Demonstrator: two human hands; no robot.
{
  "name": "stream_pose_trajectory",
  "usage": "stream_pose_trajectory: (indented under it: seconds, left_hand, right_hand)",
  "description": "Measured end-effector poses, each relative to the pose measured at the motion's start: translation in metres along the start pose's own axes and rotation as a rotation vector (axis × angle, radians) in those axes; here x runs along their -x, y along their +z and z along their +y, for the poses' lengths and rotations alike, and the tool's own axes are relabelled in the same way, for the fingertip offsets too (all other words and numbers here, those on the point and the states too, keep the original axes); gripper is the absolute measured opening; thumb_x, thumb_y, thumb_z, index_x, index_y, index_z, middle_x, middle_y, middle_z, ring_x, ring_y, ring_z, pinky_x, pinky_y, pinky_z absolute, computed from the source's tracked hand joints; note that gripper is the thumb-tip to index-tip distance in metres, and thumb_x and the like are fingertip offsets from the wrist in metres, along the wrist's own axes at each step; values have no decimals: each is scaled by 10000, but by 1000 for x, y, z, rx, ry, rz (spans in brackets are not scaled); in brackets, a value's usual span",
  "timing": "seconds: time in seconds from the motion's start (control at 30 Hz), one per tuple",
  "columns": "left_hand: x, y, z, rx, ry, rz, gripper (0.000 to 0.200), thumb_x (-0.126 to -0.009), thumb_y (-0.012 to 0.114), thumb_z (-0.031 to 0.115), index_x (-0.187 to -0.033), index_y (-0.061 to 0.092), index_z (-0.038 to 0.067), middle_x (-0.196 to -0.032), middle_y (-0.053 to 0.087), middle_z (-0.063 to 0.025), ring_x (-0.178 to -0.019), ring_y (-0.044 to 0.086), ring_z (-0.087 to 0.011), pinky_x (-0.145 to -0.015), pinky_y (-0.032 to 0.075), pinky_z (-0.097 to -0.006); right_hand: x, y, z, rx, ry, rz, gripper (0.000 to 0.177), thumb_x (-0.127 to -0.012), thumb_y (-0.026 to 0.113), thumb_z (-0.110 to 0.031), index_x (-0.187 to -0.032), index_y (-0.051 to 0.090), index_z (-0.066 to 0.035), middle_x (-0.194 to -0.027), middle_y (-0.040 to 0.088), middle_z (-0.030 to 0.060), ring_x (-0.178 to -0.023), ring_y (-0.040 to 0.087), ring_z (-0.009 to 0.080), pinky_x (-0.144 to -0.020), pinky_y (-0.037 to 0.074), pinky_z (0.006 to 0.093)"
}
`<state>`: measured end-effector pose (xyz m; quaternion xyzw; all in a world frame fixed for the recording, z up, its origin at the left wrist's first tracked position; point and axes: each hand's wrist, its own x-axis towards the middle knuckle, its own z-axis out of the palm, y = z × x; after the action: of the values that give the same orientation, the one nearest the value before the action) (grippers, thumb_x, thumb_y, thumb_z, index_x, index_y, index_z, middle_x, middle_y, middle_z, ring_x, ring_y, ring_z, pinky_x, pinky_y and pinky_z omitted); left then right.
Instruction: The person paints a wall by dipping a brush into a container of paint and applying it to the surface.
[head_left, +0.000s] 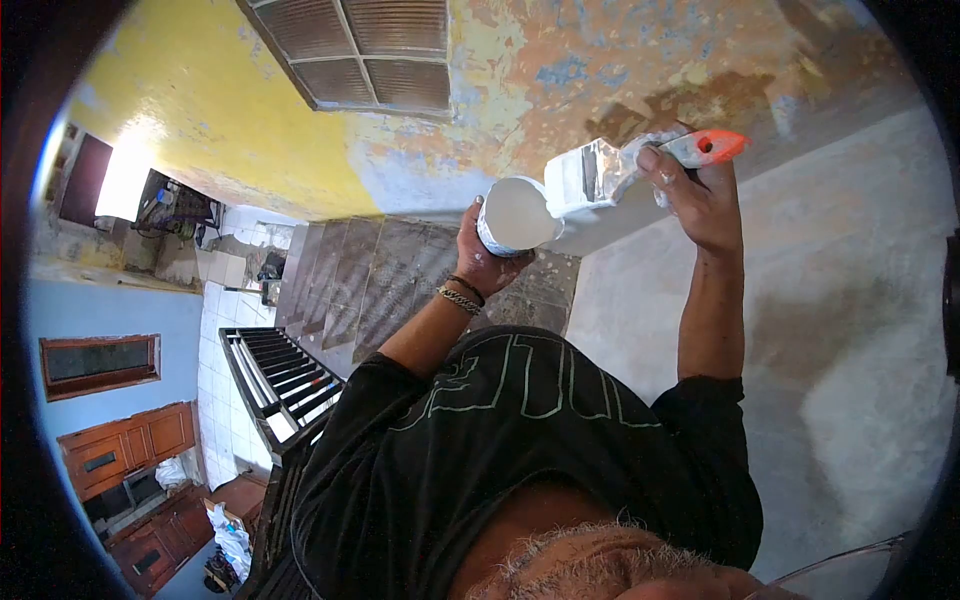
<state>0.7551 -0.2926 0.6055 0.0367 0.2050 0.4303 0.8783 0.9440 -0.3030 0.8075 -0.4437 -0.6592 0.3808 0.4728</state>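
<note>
My left hand [488, 262] is wrapped round a small paint tub [492, 228] from below and the side. Pale, whitish paint [520, 213] fills the part of the tub that shows. In my right hand [685, 190] is a wide paintbrush [602, 172], gripped by its paint-smeared handle with the orange end sticking out to the right. White paint coats the bristles, and their lower tip is right at the tub's rim. White smears mark the fingers of the right hand.
A peeling yellow and orange wall [620, 70] with a glazed window [375, 50] rises ahead. On the right is a grey plastered wall [840, 300]. Brown tiled steps [350, 270] lie below, beside a black metal railing [280, 385]. Wooden doors [128, 450] stand far left.
</note>
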Motion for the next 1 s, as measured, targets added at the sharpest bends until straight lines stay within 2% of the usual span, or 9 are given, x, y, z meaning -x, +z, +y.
stream_pose_trajectory:
  seconds: [0.13, 0.2, 0.3, 0.53, 0.73, 0.83, 0.9, 0.93, 1.0]
  left_hand:
    - [-6, -6, -1, 24, -33, -67, 556, -819, 369, 599, -1111, 525, 152, -981, 587, -53, -783, 574, -196, -536, 459, -308]
    - [-9, -8, -1, 15, -29, -98, 540, -821, 374, 597, -1108, 528, 167, -976, 590, -50, -807, 579, -199, -549, 472, -318]
    - [-10, -3, 0, 63, -51, -41, 530, -823, 377, 595, -1103, 529, 171, -960, 594, -50, -793, 577, -199, -545, 480, -323]
    - [-8, -7, 3, 66, -70, -183, 561, -827, 368, 601, -1125, 517, 149, -986, 592, -67, -832, 585, -212, -585, 504, -345]
    - [0, 7, 3, 47, -57, 17, 576, -829, 363, 595, -1137, 512, 133, -984, 600, -79, -820, 602, -241, -571, 507, -352]
    - [-11, -10, 3, -7, -49, 17, 580, -825, 363, 599, -1130, 518, 131, -985, 600, -78, -817, 604, -244, -600, 513, -369]
    - [-22, -33, 7, 169, -211, -460, 573, -822, 370, 597, -1122, 524, 134, -981, 600, -75, -814, 599, -239, -612, 505, -374]
    - [-15, -18, 7, 168, -212, -462, 573, -822, 370, 597, -1122, 524, 134, -981, 600, -75, -814, 599, -239, -612, 505, -374]
    - [1, 9, 4, -32, -54, 33, 552, -825, 374, 589, -1114, 527, 143, -978, 599, -71, -794, 592, -229, -578, 487, -356]
  right_hand:
    - [11, -6, 10, 112, -71, -11, 135, -811, 630, -116, -840, 617, 15, -774, 625, 59, -725, 584, 121, -632, 449, 251]
    - [10, -9, 5, 322, -317, -221, 172, -772, 651, -111, -888, 631, 15, -803, 632, 110, -733, 606, 198, -642, 456, 288]
    - [11, -15, -8, 416, -386, -349, 218, -731, 677, -125, -902, 640, 5, -805, 629, 134, -741, 607, 260, -656, 455, 318]
    - [20, -34, -2, 701, -548, -433, 265, -697, 716, -146, -943, 658, -65, -817, 627, 100, -705, 581, 250, -658, 448, 344]
    - [8, -30, -19, 534, -224, -710, 251, -671, 684, -83, -921, 658, -87, -809, 589, 123, -716, 554, 311, -610, 415, 380]
    - [4, -33, -19, 461, -375, -700, 191, -629, 677, -31, -816, 641, -42, -644, 488, 100, -557, 470, 272, -487, 321, 339]
    - [2, -37, -25, 484, -381, -719, 193, -617, 673, -31, -807, 642, -43, -643, 485, 100, -553, 464, 271, -483, 315, 339]
    - [0, -38, -28, 507, -388, -738, 195, -605, 670, -30, -798, 643, -45, -641, 482, 100, -548, 459, 271, -480, 310, 339]
    - [2, -39, -35, 528, -361, -726, 202, -596, 665, -34, -797, 642, -43, -632, 475, 100, -546, 453, 273, -479, 304, 342]
